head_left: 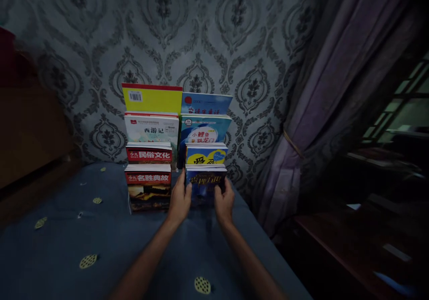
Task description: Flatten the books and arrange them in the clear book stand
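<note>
My left hand (181, 198) and my right hand (224, 199) grip the two sides of a dark blue book (203, 192) with gold lettering. It stands upright at the front of the right column of books, thumbs on its cover. Behind it rise a blue-and-yellow book (205, 155), a teal book (214, 128) and a light blue book (206, 102). Left of my hands is a second column: a red-topped book with a dark landscape cover (149, 190), a red book (149, 155), a pale green-white book (150, 128) and a yellow book (157, 99). Whatever supports the stepped rows is mostly hidden.
The books stand on a dark blue sheet (110, 246) with yellow-green printed shapes, against a patterned wall (208, 32). A tied purple curtain (301, 126) hangs at the right. Beyond it is a dim reddish-brown surface (351, 246). A brown wooden piece (30, 135) stands at the left.
</note>
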`<state>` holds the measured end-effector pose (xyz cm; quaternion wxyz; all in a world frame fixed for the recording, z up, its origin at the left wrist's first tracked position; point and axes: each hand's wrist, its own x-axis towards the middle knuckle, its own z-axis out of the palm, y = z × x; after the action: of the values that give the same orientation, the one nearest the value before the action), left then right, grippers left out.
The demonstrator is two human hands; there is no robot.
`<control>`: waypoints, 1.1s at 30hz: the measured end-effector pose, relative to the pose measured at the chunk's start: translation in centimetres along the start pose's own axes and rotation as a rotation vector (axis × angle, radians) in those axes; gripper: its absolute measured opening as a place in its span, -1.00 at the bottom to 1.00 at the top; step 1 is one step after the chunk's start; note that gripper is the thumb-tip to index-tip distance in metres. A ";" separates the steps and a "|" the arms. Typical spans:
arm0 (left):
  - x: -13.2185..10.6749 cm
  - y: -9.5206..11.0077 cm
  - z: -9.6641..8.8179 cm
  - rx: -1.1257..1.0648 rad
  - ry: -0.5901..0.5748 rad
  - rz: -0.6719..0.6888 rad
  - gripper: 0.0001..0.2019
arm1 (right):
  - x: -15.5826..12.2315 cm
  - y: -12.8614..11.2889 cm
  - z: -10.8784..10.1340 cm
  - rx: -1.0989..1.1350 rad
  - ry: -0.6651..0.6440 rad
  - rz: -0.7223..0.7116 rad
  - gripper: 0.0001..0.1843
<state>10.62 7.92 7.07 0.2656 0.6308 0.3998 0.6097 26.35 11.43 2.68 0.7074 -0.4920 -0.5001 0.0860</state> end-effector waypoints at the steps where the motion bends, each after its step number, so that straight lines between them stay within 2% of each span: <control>1: 0.0 0.0 0.0 0.003 0.004 0.004 -0.43 | 0.0 0.1 0.0 0.003 0.002 -0.002 -0.40; 10: -0.1 0.2 0.3 0.063 0.045 0.009 -0.45 | -0.3 0.7 0.6 -0.024 0.080 0.007 -0.40; 15: 0.1 0.6 0.0 0.079 0.026 -0.012 -0.44 | 0.1 -0.3 0.2 0.042 0.053 0.074 -0.41; 21: 2.5 2.8 -0.1 0.111 0.034 -0.012 -0.36 | 3.8 -3.6 -0.7 0.107 0.062 0.082 -0.43; 26: 5.0 4.2 -0.2 0.082 0.019 0.025 -0.39 | 7.4 -5.2 -0.3 0.164 -0.029 0.045 -0.38; 30: 5.5 4.3 -0.1 0.072 0.024 0.055 -0.42 | 7.9 -5.4 0.1 0.169 -0.139 0.043 -0.48; 33: 5.5 4.4 -0.2 0.060 0.019 0.057 -0.45 | 7.6 -5.6 0.2 0.121 -0.141 -0.002 -0.54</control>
<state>10.83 10.08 13.76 0.2252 0.6439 0.4024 0.6106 27.80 13.41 11.78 0.6990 -0.4406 -0.5430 0.1494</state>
